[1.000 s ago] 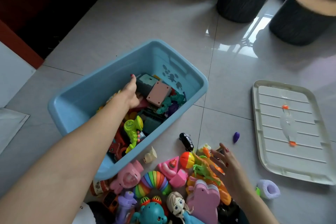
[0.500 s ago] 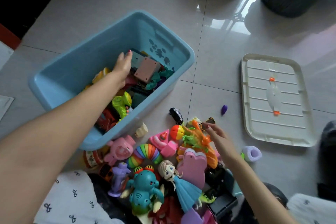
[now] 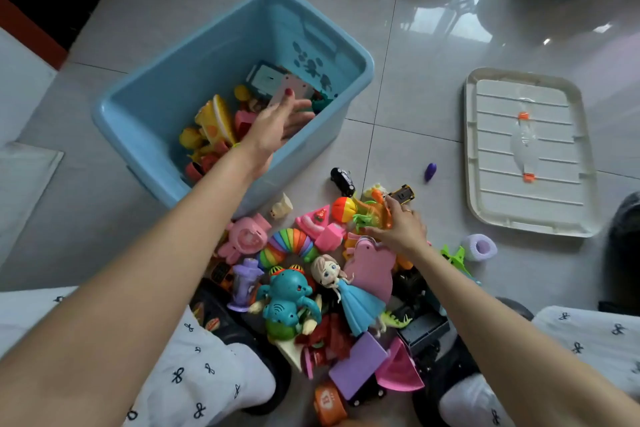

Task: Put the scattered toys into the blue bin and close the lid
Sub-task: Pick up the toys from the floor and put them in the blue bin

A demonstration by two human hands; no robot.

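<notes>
The left hand (image 3: 277, 121) hangs inside the blue bin (image 3: 180, 90), fingers straight and spread, holding nothing. The right hand (image 3: 398, 229) reaches into the pile of toys (image 3: 311, 270) on the floor (image 3: 433, 107) just near the bin, its grip curled onto a tangle of orange and green figures (image 3: 374, 215); how much it has actually caught cannot be told.

The likeliest slip is at that right hand. The figures look thin and spiky and lie meshed with their neighbours, so a lift may drag a second toy halfway up and drop it, or knock the small yellow car (image 3: 401, 193) and black car (image 3: 343, 180) rolling away across the smooth tiles. A toss from this side could also strike the bin's near rim and bounce back out. Toys already in the bin sit heaped toward its left side, and bulkier pieces such as the doll (image 3: 346, 291) and the teal octopus (image 3: 287, 302) may stack above the rim and keep the lid from seating.

The lid (image 3: 526, 152) lies upside down on the floor to the right, well apart from the bin. A purple bean-shaped piece (image 3: 430, 172) lies alone between pile and lid, and a pale purple ring (image 3: 479, 246) sits near the lid's near edge; both are easy to overlook. The person's knees, in patterned white fabric, flank the near end of the pile.
</notes>
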